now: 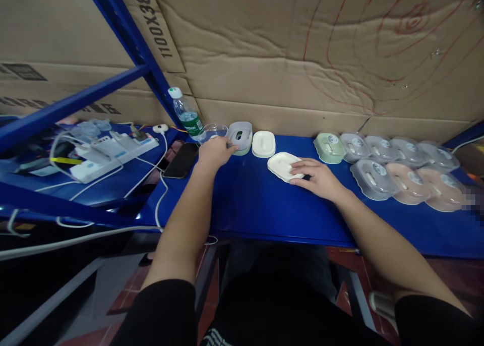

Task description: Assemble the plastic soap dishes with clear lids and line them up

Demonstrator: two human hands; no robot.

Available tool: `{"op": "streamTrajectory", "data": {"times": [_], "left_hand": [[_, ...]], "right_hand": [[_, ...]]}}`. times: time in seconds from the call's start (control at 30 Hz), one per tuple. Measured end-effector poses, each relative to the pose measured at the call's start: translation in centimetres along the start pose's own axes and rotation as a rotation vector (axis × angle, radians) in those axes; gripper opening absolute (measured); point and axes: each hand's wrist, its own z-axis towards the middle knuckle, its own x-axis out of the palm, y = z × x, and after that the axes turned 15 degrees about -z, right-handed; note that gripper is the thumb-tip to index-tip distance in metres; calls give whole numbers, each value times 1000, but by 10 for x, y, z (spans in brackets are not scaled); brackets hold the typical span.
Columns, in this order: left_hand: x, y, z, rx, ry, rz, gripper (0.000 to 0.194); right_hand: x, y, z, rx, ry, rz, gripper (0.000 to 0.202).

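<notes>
My right hand [315,177] grips a shallow white rounded-square plastic piece [282,165] by its right side, fingers on top and thumb along the near edge. My left hand [215,152] is curled at the front of a clear plastic bowl [217,130], its thumb side by a grey plastic frame with an oval opening [245,129]. What its fingers hold, if anything, is hidden. That frame sits over a pale green base [245,149]. Between the hands, a second white rounded-square piece [263,143] lies flat on the blue tabletop [249,199].
At the right stand several lidded plastic boxes, among them a green box [329,147], a grey box [374,178] and a pink box [408,182]. Leftward are a water bottle [189,116], a phone [181,160] and a power strip [113,157] with cables. Cardboard [264,58] rises behind.
</notes>
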Motion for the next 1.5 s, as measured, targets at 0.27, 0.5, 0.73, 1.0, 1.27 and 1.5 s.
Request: {"op": "streamTrajectory", "data": {"times": [0.27,0.5,0.73,1.0,1.27,1.5], "left_hand": [[0,-3,-1,-23,9,29,34],[1,-1,0,100,-62,-32,15],[9,-5,1,274,-14,-71,32],[15,-6,3,287,-7,-8,34],[11,-7,0,258,-10,26,36],[10,-9,-1,214,1,36,36]], "right_hand": [[7,-3,-1,-35,-135,0,29],[9,-1,-1,-37,-111,-11,27],[8,-1,0,-16,-135,-33,27],[9,-2,-1,14,-136,-58,27],[7,1,0,11,-111,-57,25],[6,1,0,5,-109,-72,23]]}}
